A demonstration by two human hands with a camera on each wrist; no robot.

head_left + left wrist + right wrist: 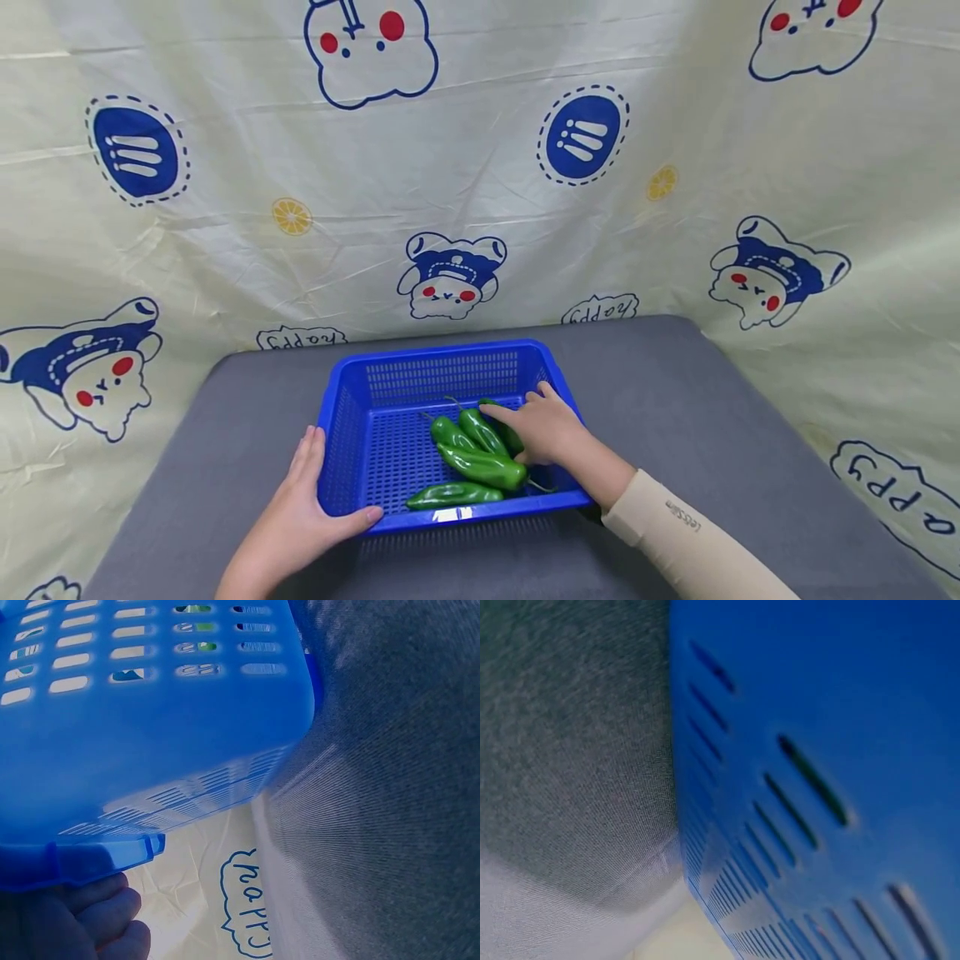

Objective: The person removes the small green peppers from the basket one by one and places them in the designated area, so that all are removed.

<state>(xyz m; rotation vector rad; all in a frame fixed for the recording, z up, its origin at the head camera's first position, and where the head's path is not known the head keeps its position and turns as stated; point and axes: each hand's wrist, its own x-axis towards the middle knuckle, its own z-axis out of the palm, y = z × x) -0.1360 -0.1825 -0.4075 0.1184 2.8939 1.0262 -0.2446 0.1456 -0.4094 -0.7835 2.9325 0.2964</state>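
Observation:
A blue plastic basket (420,360) with slotted walls stands on the grey table. My left hand (303,508) grips its near left corner, thumb over the front rim and fingers along the outer left side. In the left wrist view, fingertips (112,915) show beneath the rim. Several glossy green peppers lie inside, mostly toward the right; one pepper (453,495) rests along the front wall, with a larger pepper (483,467) behind it. My right hand (543,427) reaches over the right rim onto the rearmost pepper (512,436), partly covering it; I cannot tell whether it pinches this pepper.
The grey table (675,433) extends to both sides of the basket. Behind it hangs a pale printed curtain (480,200) with cartoon figures, which also runs along both sides. In the right wrist view, the basket's slotted outer wall (870,750) fills the right part.

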